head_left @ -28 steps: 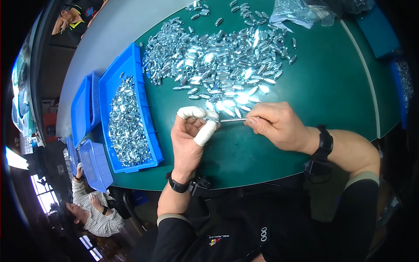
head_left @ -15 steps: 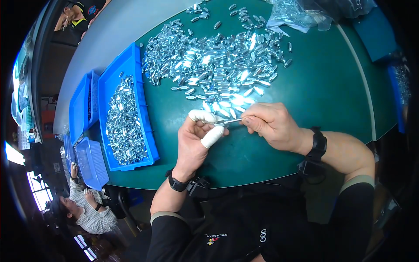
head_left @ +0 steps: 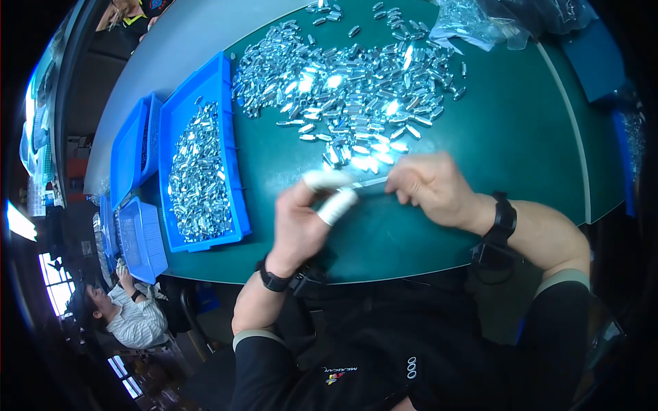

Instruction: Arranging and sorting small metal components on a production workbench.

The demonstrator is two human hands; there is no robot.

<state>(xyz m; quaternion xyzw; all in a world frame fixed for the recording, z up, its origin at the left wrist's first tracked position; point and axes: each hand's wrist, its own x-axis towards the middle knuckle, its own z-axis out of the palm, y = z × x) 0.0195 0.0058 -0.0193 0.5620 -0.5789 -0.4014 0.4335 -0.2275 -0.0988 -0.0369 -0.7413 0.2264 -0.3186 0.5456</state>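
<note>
My left hand (head_left: 295, 222), blurred by motion, wears white finger covers on its thumb and forefinger. Its fingers are curled round a small shiny metal piece, only faintly visible at the fingertips. To its right, my right hand (head_left: 435, 192) pinches the end of a thin metal rod (head_left: 373, 183). The rod points left to the piece at my left fingertips; blur hides whether the two touch. Just beyond both hands lies a wide heap of small silver metal pieces (head_left: 343, 103) on the green tabletop (head_left: 507, 123).
On the left stands a blue tray (head_left: 238, 185) holding many small metal pieces. Farther left are another blue tray (head_left: 128, 151) and a blue basket (head_left: 142, 240). Clear plastic bags (head_left: 480, 24) lie at the far right. A co-worker (head_left: 133, 318) is at the lower left.
The rod and both hands are blurred now, with the hands slightly farther apart. The tabletop and trays have shifted slightly up in the picture.
</note>
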